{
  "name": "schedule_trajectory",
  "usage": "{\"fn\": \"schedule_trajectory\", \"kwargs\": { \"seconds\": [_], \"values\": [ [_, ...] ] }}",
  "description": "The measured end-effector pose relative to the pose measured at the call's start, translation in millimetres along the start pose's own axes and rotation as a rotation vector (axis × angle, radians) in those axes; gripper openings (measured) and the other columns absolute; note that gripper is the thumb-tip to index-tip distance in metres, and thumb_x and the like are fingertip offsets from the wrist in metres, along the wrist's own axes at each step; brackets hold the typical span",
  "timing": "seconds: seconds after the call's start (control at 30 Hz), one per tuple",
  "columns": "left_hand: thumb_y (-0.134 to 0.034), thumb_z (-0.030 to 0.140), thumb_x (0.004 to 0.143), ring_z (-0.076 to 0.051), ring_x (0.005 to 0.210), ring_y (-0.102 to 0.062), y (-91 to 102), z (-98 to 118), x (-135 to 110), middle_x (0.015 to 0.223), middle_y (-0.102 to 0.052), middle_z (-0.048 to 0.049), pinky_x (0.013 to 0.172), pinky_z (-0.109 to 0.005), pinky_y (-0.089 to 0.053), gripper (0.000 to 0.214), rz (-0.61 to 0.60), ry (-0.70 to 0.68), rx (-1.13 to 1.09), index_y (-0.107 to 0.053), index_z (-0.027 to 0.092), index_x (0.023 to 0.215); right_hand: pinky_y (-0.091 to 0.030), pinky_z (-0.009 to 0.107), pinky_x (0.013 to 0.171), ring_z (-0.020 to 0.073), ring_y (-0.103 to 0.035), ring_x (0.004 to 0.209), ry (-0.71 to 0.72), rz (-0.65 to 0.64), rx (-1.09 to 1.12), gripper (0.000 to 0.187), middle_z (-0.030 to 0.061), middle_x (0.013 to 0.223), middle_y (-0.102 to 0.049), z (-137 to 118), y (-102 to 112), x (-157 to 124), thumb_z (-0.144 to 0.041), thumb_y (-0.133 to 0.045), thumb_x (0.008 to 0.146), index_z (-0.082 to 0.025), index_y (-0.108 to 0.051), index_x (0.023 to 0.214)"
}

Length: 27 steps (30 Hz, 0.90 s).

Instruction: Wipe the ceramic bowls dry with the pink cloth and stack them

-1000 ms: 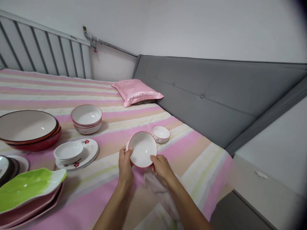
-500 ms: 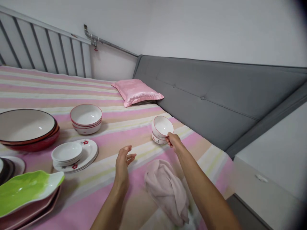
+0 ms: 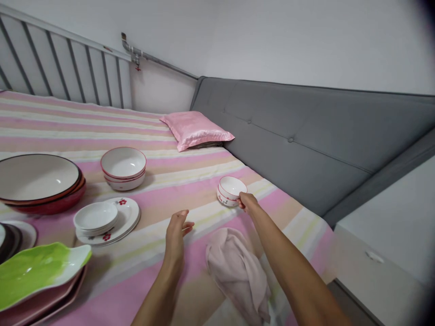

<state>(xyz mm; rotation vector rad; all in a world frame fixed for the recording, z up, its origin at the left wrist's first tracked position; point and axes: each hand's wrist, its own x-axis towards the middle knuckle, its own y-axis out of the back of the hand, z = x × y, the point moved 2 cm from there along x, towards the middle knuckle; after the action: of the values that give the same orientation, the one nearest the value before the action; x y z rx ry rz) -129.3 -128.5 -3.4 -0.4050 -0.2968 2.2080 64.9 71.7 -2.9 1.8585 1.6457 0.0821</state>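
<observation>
White small bowls (image 3: 232,190) rimmed in red are seen on a sheet (image 3: 176,174) striped in pink, cream and tan. A pink pillow (image 3: 196,130), a grey headboard (image 3: 306,145), a green dish (image 3: 37,267) and a pale pink cloth (image 3: 238,271) are also pictured.

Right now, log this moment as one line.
right hand: pinches rim of small white red-rimmed ceramic bowl, nested in matching bowl | left hand: open, empty | crumpled pale pink cloth: lying on striped bedsheet

grey headboard (image 3: 306,145), white wall (image 3: 272,36), perhaps nightstand (image 3: 384,271)
</observation>
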Motion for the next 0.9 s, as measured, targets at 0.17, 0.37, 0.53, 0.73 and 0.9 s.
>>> {"fn": "schedule_trajectory", "kwargs": {
  "seconds": [0.17, 0.37, 0.53, 0.73, 0.9],
  "values": [
    [-0.057, 0.058, 0.069, -0.02, 0.078, -0.06, -2.4, -1, -1, 0.101, -0.06, -0.0047, 0.08, -0.04, -0.047, 0.043, -0.023, -0.021, 0.047, -0.061, 0.019, 0.088, -0.053, 0.028, 0.065, 0.0118, -0.062, 0.071, -0.032, -0.04, -0.077, 0.031, 0.0033, 0.09, -0.064, -4, 8, -14, -0.042, -0.052, 0.094, -0.013, -0.06, 0.102],
    [-0.052, 0.057, 0.075, -0.022, 0.079, -0.06, -1.1, -13, 0, 0.1, -0.059, -0.0071, 0.077, -0.038, -0.048, 0.041, -0.021, -0.117, 0.189, -0.059, 0.019, 0.088, -0.05, 0.029, 0.077, 0.0183, -0.064, 0.091, 0.262, -0.164, -0.17, 0.042, 0.0099, 0.104, -0.067, 28, 25, -90, -0.05, -0.044, 0.092, -0.015, -0.062, 0.106],
    [-0.055, 0.053, 0.077, -0.022, 0.08, -0.057, -1.0, -26, -4, 0.107, -0.054, -0.0104, 0.083, -0.042, -0.045, 0.037, 0.02, -0.264, 0.392, -0.059, 0.019, 0.093, -0.027, 0.043, 0.11, 0.0297, -0.036, 0.136, 0.715, -0.274, -0.505, 0.06, 0.0085, 0.145, -0.045, 109, 7, -168, -0.036, -0.068, 0.075, -0.026, -0.053, 0.132],
    [-0.055, 0.036, 0.08, -0.023, 0.085, -0.058, 6.4, -40, -33, 0.105, -0.052, -0.0118, 0.077, -0.038, -0.048, 0.024, -0.055, -0.416, 0.611, -0.056, 0.019, 0.096, -0.038, 0.029, 0.099, 0.021, -0.053, 0.116, 0.764, -0.035, -0.783, 0.032, 0.0084, 0.123, -0.059, 136, -7, -216, -0.022, -0.04, 0.094, -0.021, -0.061, 0.119],
    [-0.06, 0.029, 0.077, -0.017, 0.078, -0.061, 33.1, -8, -59, 0.109, -0.054, -0.0078, 0.074, -0.032, -0.05, 0.024, -0.221, -0.552, 0.81, -0.056, 0.021, 0.099, -0.043, 0.032, 0.08, 0.025, -0.062, 0.1, 0.583, 0.016, -0.814, 0.03, 0.0129, 0.11, -0.064, 136, -9, -252, -0.02, -0.035, 0.095, -0.016, -0.062, 0.108]
  ]
}}
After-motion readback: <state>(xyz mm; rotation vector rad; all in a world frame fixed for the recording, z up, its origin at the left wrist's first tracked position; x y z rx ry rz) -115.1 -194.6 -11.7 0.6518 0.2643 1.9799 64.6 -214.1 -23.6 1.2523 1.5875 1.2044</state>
